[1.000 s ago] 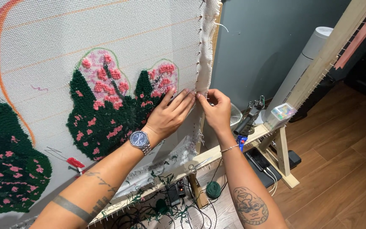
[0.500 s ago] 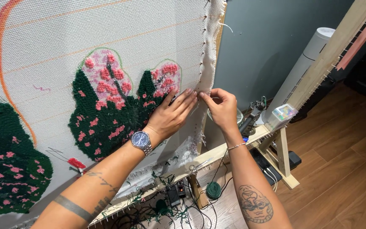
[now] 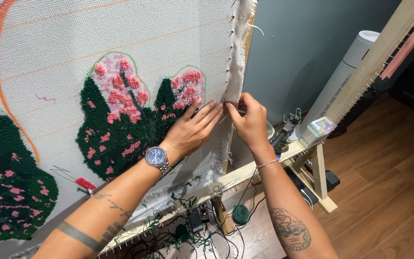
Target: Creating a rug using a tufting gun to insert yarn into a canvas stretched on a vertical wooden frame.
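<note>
— Where were the hands?

— Both were up at the right edge of the tufting cloth (image 3: pixel 135 33), which was stretched on a wooden frame (image 3: pixel 245 175). The left hand (image 3: pixel 192 132) lay flat on the fabric, fingers straight and close together, its grip clamped on nothing, fingertips touching the folded cloth edge (image 3: pixel 238 62). The right hand (image 3: pixel 251 122) was just beside it, thumb and forefinger pinched together on that same edge, near the row of tacks.

— And the work itself?

— Under the left palm sat a tufted patch of dark green with pink blossoms (image 3: pixel 125 115), partly unfilled at the top. A second green and pink patch (image 3: pixel 5 187) lay at the lower left, and an orange line (image 3: pixel 1 62) curved up the cloth.

— Anything on the arms?

— A steel wristwatch (image 3: pixel 157 157) on the left wrist, a thin bracelet (image 3: pixel 267 163) on the right.

— What stood around the frame?

— A ball of green yarn (image 3: pixel 240 214) on the wooden floor (image 3: pixel 389 192) below, among loose cables; a white tower fan (image 3: pixel 346 72) stood against the grey wall (image 3: pixel 303 43)
</note>
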